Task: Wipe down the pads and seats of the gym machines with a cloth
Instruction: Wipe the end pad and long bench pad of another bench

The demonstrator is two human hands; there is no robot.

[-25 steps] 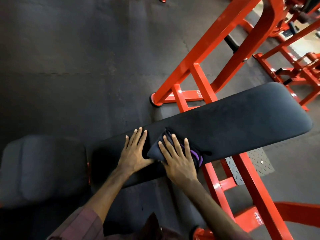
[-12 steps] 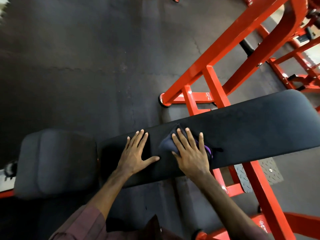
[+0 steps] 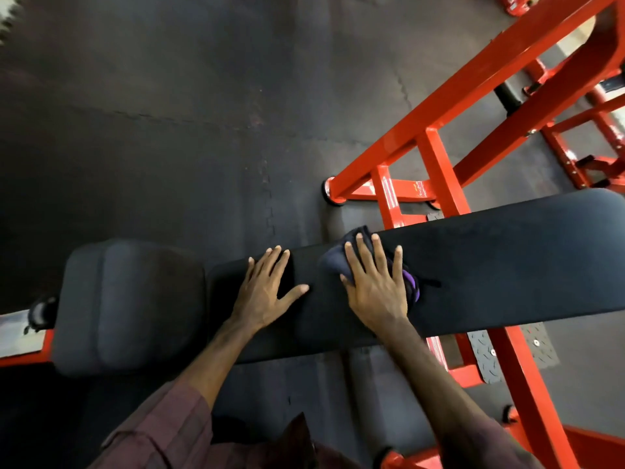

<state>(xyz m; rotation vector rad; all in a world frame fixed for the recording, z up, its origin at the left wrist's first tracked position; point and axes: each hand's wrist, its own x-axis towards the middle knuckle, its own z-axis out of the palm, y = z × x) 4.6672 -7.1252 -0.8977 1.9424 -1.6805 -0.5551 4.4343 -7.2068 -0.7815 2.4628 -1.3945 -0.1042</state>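
Right hand (image 3: 377, 286) flat, fingers straight, presses dark cloth (image 3: 333, 262) onto long black pad (image 3: 507, 265); left hand (image 3: 267, 292) at cloth's 9 o'clock, splayed flat, holding nothing.

Floor: the dark rubber floor mats (image 3: 176, 123) fit together like puzzle pieces.
Frames: big red metal frames (image 3: 439, 170) stood on the right.
Far corner: more red machines (image 3: 595, 137) stood there.
Light: it was dim on the left and brighter at the top right.
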